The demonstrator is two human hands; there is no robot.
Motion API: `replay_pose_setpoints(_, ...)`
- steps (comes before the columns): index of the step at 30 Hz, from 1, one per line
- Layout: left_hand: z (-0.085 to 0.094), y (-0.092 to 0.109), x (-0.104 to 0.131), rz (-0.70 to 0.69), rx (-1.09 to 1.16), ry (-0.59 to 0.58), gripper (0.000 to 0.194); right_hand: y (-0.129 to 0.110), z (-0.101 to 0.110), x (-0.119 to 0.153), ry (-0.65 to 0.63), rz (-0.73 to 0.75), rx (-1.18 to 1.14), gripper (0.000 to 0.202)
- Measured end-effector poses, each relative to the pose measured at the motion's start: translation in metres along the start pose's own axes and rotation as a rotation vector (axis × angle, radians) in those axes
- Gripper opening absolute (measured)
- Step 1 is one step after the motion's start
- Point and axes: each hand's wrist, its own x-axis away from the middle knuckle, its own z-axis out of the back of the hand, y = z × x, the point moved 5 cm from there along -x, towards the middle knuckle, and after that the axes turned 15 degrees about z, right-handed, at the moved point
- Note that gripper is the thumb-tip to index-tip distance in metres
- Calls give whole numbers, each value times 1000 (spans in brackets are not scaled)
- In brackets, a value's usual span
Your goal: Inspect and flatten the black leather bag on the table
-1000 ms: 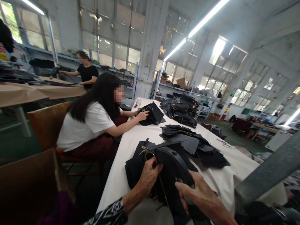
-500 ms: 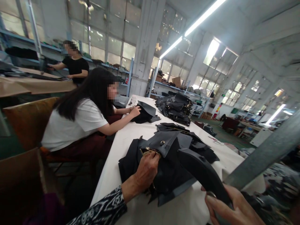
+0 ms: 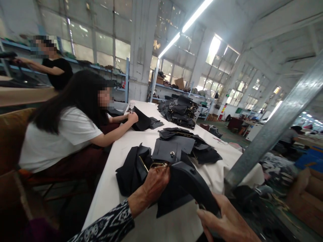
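My left hand (image 3: pixel 156 180) is closed in a pinch at the gold zipper of a black leather bag piece (image 3: pixel 164 149), which carries a small gold buckle. My right hand (image 3: pixel 224 216) wraps around a long, curved black tool (image 3: pixel 198 183); its exact kind I cannot make out. The tool's broad end lies just right of my left fingertips, close to the zipper, and whether they touch is unclear. Beneath and to the left spread more black pieces (image 3: pixel 131 168), one with a gold zipper edge.
A white-covered table (image 3: pixel 106 188) carries a tall stack of black pieces (image 3: pixel 180 112) farther back. A seated co-worker (image 3: pixel 65 134) at the left handles a black piece. A slanted metal post (image 3: pixel 272 124) rises at the right, near a cardboard box (image 3: pixel 306 198).
The tool's end has moved left, closer to my left fingertips and the zipper. My view has turned to the right. The co-worker's black piece has shifted in the hands.
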Motion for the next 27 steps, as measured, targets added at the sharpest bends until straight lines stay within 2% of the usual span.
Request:
replay_pose_setpoints(3, 3, 0, 1, -50, -44, 55, 26, 2, 10, 0, 69, 7, 4, 31)
replay_pose_setpoints(10, -3, -1, 9, -110, -30, 114, 28, -2, 20, 5, 18, -8, -132, 29)
replay_pose_setpoints(15, 3, 0, 18, -188, 45, 158, 27, 3, 9, -15, -59, -2, -174, 28)
replay_pose_setpoints(20, 9, 1, 22, -290, 180, 107, 28, 2, 21, -35, 61, -13, -177, 34)
replay_pose_setpoints(24, 7, -2, 21, -308, 259, 88, 22, -6, 32, -24, 28, 13, -155, 40)
replay_pose_setpoints(27, 4, -5, 20, -309, 267, 96, 21, -4, 29, -10, -32, 1, -135, 36)
